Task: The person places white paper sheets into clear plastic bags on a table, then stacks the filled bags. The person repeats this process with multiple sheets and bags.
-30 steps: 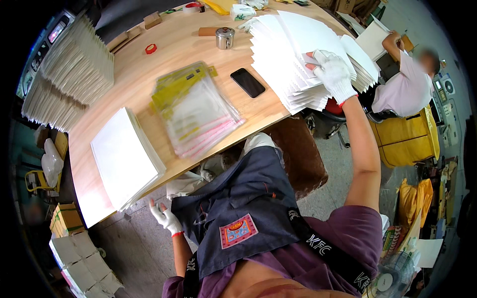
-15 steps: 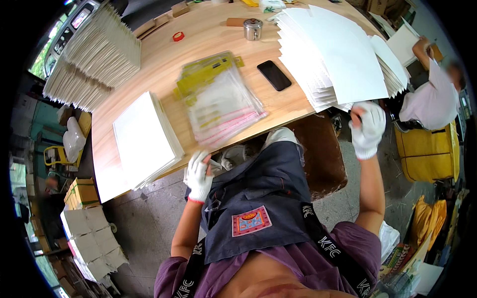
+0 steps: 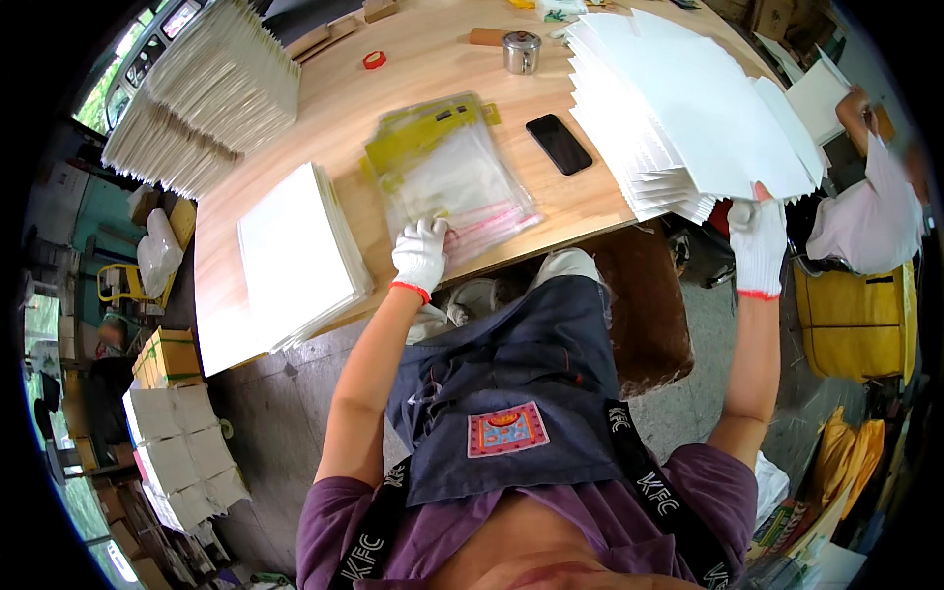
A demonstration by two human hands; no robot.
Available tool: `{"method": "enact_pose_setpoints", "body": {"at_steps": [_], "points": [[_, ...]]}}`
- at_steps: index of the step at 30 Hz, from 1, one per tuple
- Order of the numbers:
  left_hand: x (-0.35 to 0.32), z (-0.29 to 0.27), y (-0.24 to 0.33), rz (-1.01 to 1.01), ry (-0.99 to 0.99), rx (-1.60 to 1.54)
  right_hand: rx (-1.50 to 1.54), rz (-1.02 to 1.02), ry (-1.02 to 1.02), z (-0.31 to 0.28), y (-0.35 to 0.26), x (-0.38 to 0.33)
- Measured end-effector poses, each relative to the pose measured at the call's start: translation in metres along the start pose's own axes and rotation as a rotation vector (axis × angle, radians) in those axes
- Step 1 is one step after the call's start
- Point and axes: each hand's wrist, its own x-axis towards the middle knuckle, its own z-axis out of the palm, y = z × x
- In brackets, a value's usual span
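The person sits at the near edge of a wooden table (image 3: 324, 98), a dark apron over a purple shirt in the lower part of the head view. The left hand (image 3: 421, 254), in a white glove with a red cuff, lies palm down with its fingers together on the near edge of a pile of clear plastic bags (image 3: 454, 177) that lies flat on the table directly ahead of the person; some bags show yellow tops and thin red strips. The right hand (image 3: 758, 242), gloved the same way, is raised at the table's right edge, its fingers closed on the lower corner of a thick fanned stack of white sheets (image 3: 688, 108) that overhangs the table. Left of the bags lies a flat pile of white paper (image 3: 295, 251). A black phone (image 3: 558, 144) lies between the bags and the fanned stack. Farther back stand a small metal tin (image 3: 521, 51) and a red ring of tape (image 3: 374, 60), and at the far left a large spread of white envelopes (image 3: 202, 98).
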Motion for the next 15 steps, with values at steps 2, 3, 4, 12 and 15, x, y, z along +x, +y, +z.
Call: {"method": "enact_pose_setpoints", "body": {"at_steps": [2, 3, 4, 12, 15], "points": [[0.003, -0.002, -0.004, -0.070, -0.062, -0.020, -0.033, 0.006, -0.047, 0.025, 0.002, -0.031], [0.005, -0.001, -0.011, -0.081, -0.062, -0.050, -0.102, 0.028, -0.003, 0.044, 0.005, -0.049], [0.007, 0.000, -0.015, -0.083, -0.060, -0.082, -0.172, 0.049, 0.044, 0.062, 0.006, -0.068], [-0.001, 0.031, -0.049, -0.021, 0.181, -0.368, -0.048, 0.805, -0.317, 0.027, 0.111, -0.133], [-0.008, 0.020, -0.040, -0.091, 0.235, -0.228, -0.109, 0.755, -0.173, 0.010, 0.147, -0.148]]}}
